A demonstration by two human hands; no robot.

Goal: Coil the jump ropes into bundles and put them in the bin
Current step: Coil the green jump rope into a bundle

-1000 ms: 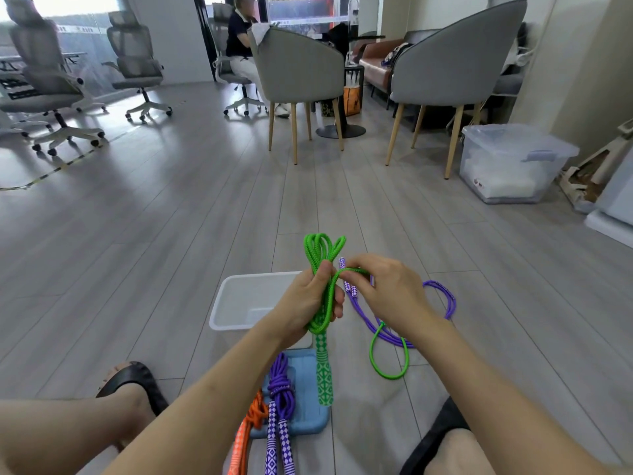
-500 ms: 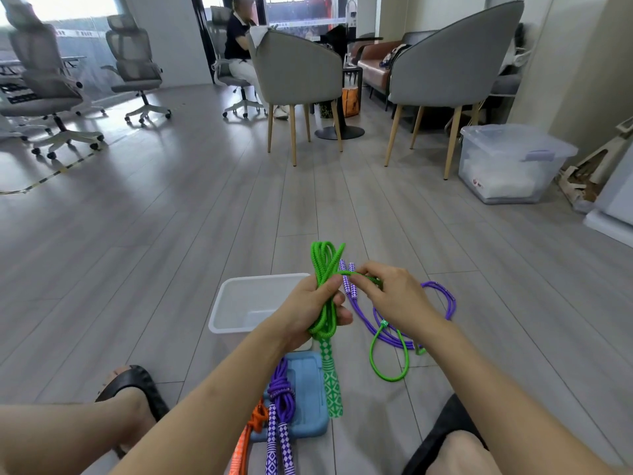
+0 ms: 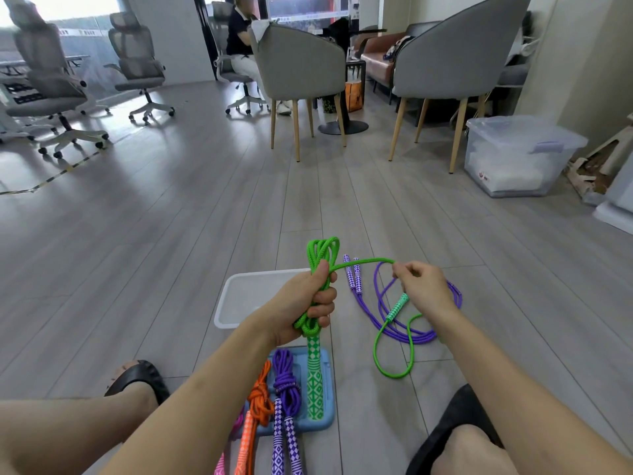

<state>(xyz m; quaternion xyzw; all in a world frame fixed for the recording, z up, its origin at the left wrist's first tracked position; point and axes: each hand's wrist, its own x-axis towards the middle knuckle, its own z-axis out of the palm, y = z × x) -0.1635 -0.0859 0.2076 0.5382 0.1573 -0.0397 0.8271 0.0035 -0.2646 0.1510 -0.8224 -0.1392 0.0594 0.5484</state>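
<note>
Left hand: fisting the folded braided green jump rope, centre frame.
Right hand: pinching its tail, wrapping.
Done: orange bundle, purple bundle, lower centre.
Left: loose purple rope; white plastic bin sitting empty.

Grey plank floor carries white bin, blue lid, loose purple rope, and lidded clear box.

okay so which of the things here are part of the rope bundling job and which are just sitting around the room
Part of the job:
green rope, gripped by the left hand, its tail pulled by the right hand
loose purple rope on the floor
white bin
coiled purple bundle and orange bundle

Just lying about:
lidded storage box
grey armchairs
office chairs
</note>
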